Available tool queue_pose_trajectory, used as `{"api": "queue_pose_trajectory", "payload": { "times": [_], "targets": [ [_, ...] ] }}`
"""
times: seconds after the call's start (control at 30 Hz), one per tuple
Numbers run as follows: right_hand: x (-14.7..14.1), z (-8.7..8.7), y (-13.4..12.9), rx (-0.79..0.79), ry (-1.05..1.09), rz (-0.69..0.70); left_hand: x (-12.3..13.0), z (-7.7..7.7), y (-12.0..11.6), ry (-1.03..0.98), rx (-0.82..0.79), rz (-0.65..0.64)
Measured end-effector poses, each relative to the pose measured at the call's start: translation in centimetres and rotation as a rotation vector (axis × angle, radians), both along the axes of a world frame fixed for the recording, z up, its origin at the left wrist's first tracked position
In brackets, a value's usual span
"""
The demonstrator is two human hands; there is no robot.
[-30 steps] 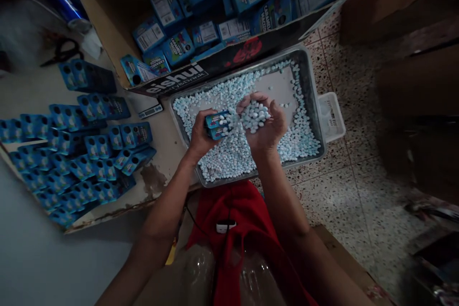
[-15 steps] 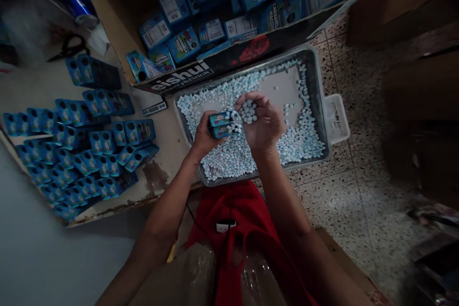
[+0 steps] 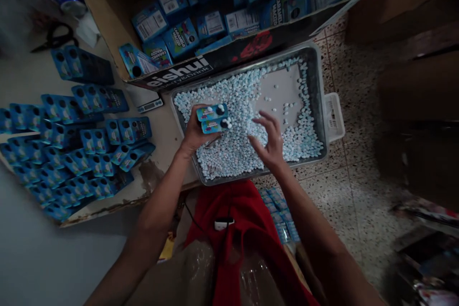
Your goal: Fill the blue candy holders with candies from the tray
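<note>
My left hand (image 3: 194, 133) grips two small blue candy boxes (image 3: 211, 118) side by side over the left part of a metal-rimmed tray (image 3: 320, 100). A few pale candies sit at the round holes in the boxes' tops. Pale blue and white candies (image 3: 236, 148) cover much of the tray, piled thickest at its middle and front. Above the pile hovers my right hand (image 3: 269, 141), its fingers spread and curved with nothing in them.
Several rows of blue boxes (image 3: 86, 160) stand on the table at left. Behind the tray, a large cardboard box (image 3: 165, 81) holds more blue cartons. Near it lie a small digital scale (image 3: 150, 105) and black scissors (image 3: 59, 37). A white plastic basket (image 3: 334, 115) juts out at right.
My right hand has let go of its palmful of candies and moved off to the right, fingers spread. My left hand has shifted slightly left with the two boxes.
</note>
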State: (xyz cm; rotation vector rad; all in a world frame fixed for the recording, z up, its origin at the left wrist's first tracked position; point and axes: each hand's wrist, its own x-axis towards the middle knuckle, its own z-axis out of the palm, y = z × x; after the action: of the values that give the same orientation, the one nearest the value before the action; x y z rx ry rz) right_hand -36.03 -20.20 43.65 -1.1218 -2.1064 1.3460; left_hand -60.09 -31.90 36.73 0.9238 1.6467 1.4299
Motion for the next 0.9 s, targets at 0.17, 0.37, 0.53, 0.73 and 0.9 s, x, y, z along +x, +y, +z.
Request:
{"api": "queue_pose_trajectory", "payload": {
  "times": [0.17, 0.37, 0.53, 0.73, 0.9],
  "targets": [
    [3.5, -5.3, -1.5, 0.257, -0.474, 0.448, -0.2, 0.5, -1.7, -0.025, -0.009, 0.072],
    [-3.4, -8.5, 3.7, 0.278, -0.368, 0.538, 0.5, 0.5, -3.4, -0.076, -0.091, 0.04],
    [-6.4, -9.7, 6.6, 0.081, -0.268, 0.048, 0.7, 0.5, -4.2, 0.022, -0.128, 0.086],
    [-8.0, -4.0, 4.0, -0.853, 0.388, -0.32, 0.8, 1.7, -3.5, 0.134, -0.134, 0.073],
    [-10.0, 2.2, 0.6, -0.839, 0.769, -0.268, 1.1, 3.1, -2.9, 0.194, -0.141, 0.019]
  ]
}}
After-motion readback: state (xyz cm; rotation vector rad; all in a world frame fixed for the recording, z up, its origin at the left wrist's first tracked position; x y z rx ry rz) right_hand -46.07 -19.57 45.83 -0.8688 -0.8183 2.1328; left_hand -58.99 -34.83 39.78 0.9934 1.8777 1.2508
